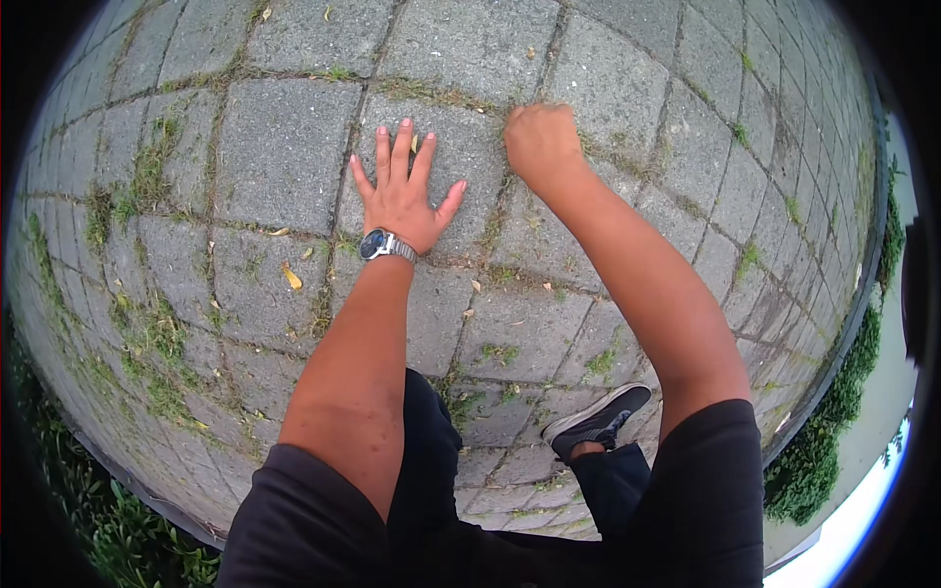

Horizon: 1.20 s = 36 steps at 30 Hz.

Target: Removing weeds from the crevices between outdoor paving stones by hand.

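My left hand (403, 192) lies palm down with fingers spread on a square concrete paving slab (456, 191); a wristwatch with a metal band (387, 245) is on that wrist. To its right, my right hand (542, 140) is closed in a fist at the joint between slabs, beside a strip of dry grass (434, 94). Its fingertips are hidden, so whether it pinches something cannot be told. A small yellow leaf (414, 142) lies between the fingers of my left hand.
Grass tufts (154, 165) grow in the joints at the left. A yellow leaf (292, 277) lies left of my left forearm. My shoe (599, 420) rests on the paving behind the hands. Green plants (140, 533) border the paving at lower left, and a low hedge (816, 448) at right.
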{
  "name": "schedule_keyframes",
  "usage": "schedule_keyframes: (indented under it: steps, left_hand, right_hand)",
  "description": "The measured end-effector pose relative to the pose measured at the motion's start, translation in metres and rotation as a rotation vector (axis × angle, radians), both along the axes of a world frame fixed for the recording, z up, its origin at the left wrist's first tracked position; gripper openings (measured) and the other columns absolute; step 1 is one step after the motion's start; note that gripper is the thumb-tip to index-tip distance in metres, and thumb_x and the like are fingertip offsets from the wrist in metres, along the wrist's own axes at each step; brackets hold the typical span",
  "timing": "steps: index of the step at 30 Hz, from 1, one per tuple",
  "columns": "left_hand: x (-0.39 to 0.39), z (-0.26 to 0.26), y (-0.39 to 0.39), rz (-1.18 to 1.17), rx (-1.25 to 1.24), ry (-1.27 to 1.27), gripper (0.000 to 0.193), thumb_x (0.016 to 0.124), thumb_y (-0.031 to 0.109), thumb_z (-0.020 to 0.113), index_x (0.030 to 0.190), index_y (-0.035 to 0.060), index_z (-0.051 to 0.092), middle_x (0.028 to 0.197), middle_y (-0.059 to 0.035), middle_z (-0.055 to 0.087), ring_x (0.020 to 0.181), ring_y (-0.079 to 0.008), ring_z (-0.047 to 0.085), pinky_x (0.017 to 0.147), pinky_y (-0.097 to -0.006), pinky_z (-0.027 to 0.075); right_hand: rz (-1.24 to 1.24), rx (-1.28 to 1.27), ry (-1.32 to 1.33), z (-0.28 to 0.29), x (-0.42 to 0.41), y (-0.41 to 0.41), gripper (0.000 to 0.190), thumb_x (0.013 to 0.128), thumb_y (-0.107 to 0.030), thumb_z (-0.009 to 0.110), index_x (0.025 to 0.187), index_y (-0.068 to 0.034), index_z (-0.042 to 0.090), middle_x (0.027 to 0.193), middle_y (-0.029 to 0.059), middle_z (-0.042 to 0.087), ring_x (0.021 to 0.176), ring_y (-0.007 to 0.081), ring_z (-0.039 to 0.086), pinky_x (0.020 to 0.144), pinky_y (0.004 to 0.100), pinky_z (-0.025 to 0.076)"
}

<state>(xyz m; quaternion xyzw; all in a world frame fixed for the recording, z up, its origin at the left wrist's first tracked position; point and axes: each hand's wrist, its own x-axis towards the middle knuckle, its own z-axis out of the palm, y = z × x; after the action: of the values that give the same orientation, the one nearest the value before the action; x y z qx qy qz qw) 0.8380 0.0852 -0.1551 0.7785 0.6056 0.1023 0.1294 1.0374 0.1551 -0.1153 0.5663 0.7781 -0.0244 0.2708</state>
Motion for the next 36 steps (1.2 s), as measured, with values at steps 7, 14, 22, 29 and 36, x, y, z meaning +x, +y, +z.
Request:
schedule_keyframes:
  steps: [7, 14, 22, 29, 36]
  left_hand:
    - [0.002, 0.001, 0.000, -0.014, 0.006, 0.021, 0.072, 0.083, 0.053, 0.065, 0.144, 0.0190, 0.045, 0.158, -0.0072, 0.028, 0.148, -0.0317, 0.019, 0.114, -0.0667, 0.009]
    - [0.004, 0.001, -0.001, -0.004, 0.034, 0.036, 0.072, 0.083, 0.052, 0.066, 0.143, 0.0183, 0.045, 0.158, -0.0076, 0.029, 0.148, -0.0328, 0.020, 0.113, -0.0669, 0.011]
    - [0.011, -0.001, 0.001, -0.015, 0.040, 0.024, 0.071, 0.084, 0.056, 0.063, 0.142, 0.0176, 0.049, 0.157, -0.0085, 0.030, 0.148, -0.0332, 0.018, 0.114, -0.0671, 0.010]
    - [0.001, 0.002, 0.000, -0.007, 0.042, 0.019, 0.072, 0.082, 0.053, 0.067, 0.142, 0.0173, 0.047, 0.157, -0.0081, 0.030, 0.148, -0.0326, 0.021, 0.113, -0.0669, 0.012]
    - [0.000, -0.002, 0.000, -0.007, 0.025, 0.025, 0.072, 0.085, 0.059, 0.060, 0.142, 0.0177, 0.048, 0.157, -0.0085, 0.028, 0.149, -0.0323, 0.016, 0.115, -0.0660, 0.008]
  right_hand:
    - [-1.098, -0.198, 0.719, -0.023, -0.003, 0.013, 0.023, 0.090, -0.014, 0.043, 0.086, -0.003, 0.064, 0.073, 0.0163, 0.065, 0.065, 0.0219, 0.066, 0.053, 0.0365, 0.044]
    - [-2.283, -0.297, 1.694, -0.034, -0.001, 0.030, 0.022, 0.095, -0.014, 0.037, 0.074, -0.013, 0.031, 0.058, 0.0001, 0.019, 0.044, 0.0145, 0.017, 0.043, 0.0316, 0.014]
    - [-1.213, 0.032, 1.041, -0.062, 0.006, -0.005, 0.030, 0.090, -0.016, 0.046, 0.087, 0.004, 0.068, 0.088, 0.0284, 0.066, 0.063, 0.0338, 0.066, 0.057, 0.0409, 0.048]
    - [-2.420, -0.255, 1.980, -0.020, -0.001, 0.030, 0.026, 0.094, -0.008, 0.031, 0.069, -0.015, 0.025, 0.058, -0.0015, 0.018, 0.045, 0.0118, 0.015, 0.044, 0.0296, 0.014]
    - [-2.361, -0.182, 1.959, -0.022, -0.007, 0.035, 0.033, 0.102, -0.019, 0.032, 0.071, -0.015, 0.024, 0.055, -0.0027, 0.018, 0.044, 0.0112, 0.015, 0.045, 0.0285, 0.014]
